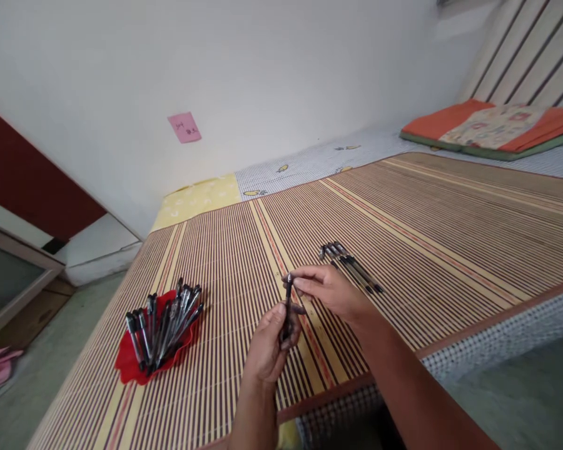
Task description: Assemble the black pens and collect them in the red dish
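Note:
My left hand (268, 347) is closed around a black pen (288, 310), which stands upright above the striped bamboo mat (244, 250). My right hand (331, 289) pinches the top end of that same pen with thumb and forefinger. Just beyond my right hand, a few black pens (351, 267) lie side by side on the mat. To the left, a red dish (126, 369) holds several more black pens (164, 322), tips pointing up and away.
The mat covers a bed against a white wall carrying a pink sticky note (184, 127). An orange and patterned cushion (492, 127) lies at the far right. The bed's near edge runs just under my forearms; the floor (37, 362) shows on the left.

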`<state>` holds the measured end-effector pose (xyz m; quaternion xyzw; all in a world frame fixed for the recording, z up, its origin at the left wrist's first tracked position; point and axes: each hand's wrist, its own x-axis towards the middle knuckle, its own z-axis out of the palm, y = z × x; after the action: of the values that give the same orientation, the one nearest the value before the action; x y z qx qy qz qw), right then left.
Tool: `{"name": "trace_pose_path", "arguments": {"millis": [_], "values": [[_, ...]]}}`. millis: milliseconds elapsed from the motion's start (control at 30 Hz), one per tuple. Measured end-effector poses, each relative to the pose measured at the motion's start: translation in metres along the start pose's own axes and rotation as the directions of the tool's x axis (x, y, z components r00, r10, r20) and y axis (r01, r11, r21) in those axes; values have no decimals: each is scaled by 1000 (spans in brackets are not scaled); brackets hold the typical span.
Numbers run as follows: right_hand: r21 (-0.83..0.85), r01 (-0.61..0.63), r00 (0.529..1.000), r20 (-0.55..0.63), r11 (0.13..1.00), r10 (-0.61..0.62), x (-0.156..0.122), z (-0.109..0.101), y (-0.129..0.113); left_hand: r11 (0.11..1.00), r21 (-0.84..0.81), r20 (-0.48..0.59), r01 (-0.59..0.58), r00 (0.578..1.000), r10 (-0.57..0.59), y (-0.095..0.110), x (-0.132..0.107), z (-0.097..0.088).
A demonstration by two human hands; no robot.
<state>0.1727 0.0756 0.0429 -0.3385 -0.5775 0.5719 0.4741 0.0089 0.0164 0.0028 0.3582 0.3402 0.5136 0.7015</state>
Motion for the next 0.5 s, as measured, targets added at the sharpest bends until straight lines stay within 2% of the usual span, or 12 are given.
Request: {"name": "trace_pose_path", "arguments": {"millis": [200, 500], "values": [[51, 22, 996, -85, 998, -18, 1, 1, -2, 1000, -16, 0, 5, 1000, -5, 0, 1, 1], [120, -26, 995, -90, 992, 37, 3, 3, 5, 999, 26, -23, 27, 999, -26, 0, 0, 0]]}}
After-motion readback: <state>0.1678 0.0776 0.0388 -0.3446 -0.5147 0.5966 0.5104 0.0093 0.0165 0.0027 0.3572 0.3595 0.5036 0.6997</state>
